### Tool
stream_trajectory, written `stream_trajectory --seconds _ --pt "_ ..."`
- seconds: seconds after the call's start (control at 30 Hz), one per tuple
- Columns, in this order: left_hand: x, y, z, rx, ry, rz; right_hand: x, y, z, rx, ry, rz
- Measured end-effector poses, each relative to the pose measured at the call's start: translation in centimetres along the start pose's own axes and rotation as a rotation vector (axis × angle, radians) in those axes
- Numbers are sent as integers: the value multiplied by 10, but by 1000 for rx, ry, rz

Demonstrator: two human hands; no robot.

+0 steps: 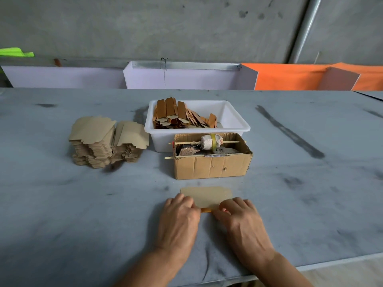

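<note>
A flat tan cardboard piece lies on the grey table in front of me. My left hand and my right hand both rest on its near edge with curled fingers, pressing or pinching that edge. A thin orange strip shows between the two hands along that near edge. How far the fingers wrap round the edge is hidden by the backs of the hands.
A stack of tan die-cut cardboard blanks stands at the left. A white plastic tub holds several folded orange-brown pieces. In front of it sits an open cardboard box with a wrapped roll on a stick.
</note>
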State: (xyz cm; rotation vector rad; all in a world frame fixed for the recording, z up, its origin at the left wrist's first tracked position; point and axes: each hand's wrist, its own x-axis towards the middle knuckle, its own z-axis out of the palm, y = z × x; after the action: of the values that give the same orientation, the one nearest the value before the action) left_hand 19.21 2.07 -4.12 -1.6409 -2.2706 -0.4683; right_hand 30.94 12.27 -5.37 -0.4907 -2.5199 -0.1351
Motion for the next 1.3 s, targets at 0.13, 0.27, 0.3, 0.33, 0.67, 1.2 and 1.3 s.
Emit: stream_trajectory --seconds 0.13,0.27,0.3,0.33,0.67,1.2,1.3 --pt "-6 3 -1 44 -37 42 -1 -6 -2 -35 -45 -12" --pt "-5 -4 -6 14 -57 51 0 3 -3 -15 -26 11" --pt "-5 -5 -8 3 -72 45 0 5 -4 -6 -27 24" --pt "-5 -6 -9 -7 -85 36 0 7 -5 2 -36 39" --pt "-10 -12 -4 -149 -154 -128 16 14 -11 72 -294 326" --pt "47 -27 6 -154 -111 -197 65 24 18 168 -489 243" --pt "58 -28 11 -141 -245 -190 62 26 18 216 -464 248"
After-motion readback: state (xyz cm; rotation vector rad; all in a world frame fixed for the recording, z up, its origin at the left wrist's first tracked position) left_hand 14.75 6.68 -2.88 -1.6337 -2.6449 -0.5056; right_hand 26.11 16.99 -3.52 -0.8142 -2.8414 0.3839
